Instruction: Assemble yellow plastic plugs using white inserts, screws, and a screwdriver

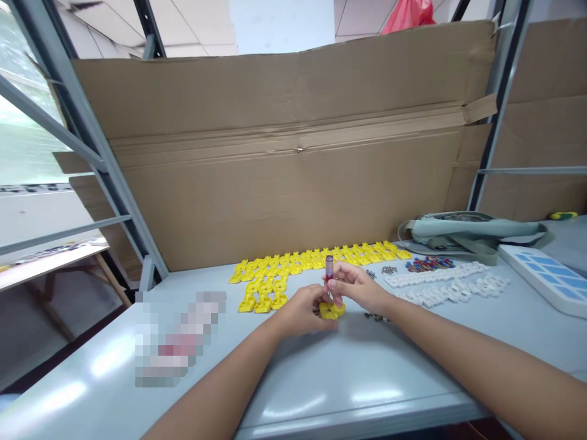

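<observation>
My right hand [353, 285] grips a screwdriver [329, 266] with a clear purple-red handle, held upright with its shaft pointing down. Its tip meets a yellow plastic part [331, 311] on the table. From the left, my left hand [308, 310] holds that part, fingers and thumb closed about its side. Behind my hands, many similar yellow parts [293, 263] lie in rows. Small dark metal pieces [376, 317] lie just right of the part, partly behind my right forearm.
White plastic pieces [454, 292] form rows at the right, near a pile of red and blue bits [430, 264] and small screws [389, 269]. A green bag [472, 232] and a white-blue tray [545, 278] lie farther right. Cardboard [293, 201] walls the back.
</observation>
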`<state>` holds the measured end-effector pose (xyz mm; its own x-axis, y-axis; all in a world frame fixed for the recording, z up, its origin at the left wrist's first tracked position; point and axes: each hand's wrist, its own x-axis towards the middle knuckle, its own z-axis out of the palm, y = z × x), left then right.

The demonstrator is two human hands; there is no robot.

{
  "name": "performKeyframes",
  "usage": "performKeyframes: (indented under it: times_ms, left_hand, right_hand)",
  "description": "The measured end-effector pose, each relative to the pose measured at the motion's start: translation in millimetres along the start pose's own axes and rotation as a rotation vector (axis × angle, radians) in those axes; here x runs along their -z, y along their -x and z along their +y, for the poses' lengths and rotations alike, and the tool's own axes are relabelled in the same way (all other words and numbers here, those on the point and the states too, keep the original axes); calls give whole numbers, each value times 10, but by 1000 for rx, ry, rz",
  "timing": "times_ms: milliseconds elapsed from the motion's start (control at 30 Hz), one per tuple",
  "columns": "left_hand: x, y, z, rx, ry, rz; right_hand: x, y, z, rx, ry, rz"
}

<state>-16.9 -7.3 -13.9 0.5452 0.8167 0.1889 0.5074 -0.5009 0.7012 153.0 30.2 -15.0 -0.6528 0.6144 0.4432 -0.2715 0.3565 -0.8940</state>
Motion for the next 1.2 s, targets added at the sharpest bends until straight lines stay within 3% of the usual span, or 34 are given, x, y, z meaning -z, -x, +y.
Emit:
performKeyframes:
  times_ms: [133,500,767,933,1200]
  left_hand:
    - [12,1,25,7,-18,-5]
    - [12,-16,-16,28,-26,-3]
    - [-7,-4,13,21,-14,-18]
    - [0,-6,6,12,-7,-16]
    - [-5,-15,-18,8,-15,-16]
  right_hand:
    - [23,4,2,-7,58,-94]
    - [-77,20,101,36,-62,81]
    - [-17,17,53,-15,-35,-13]
    - [-77,34,87,-90,-166,32]
    - [-83,58,63,9,-43,112]
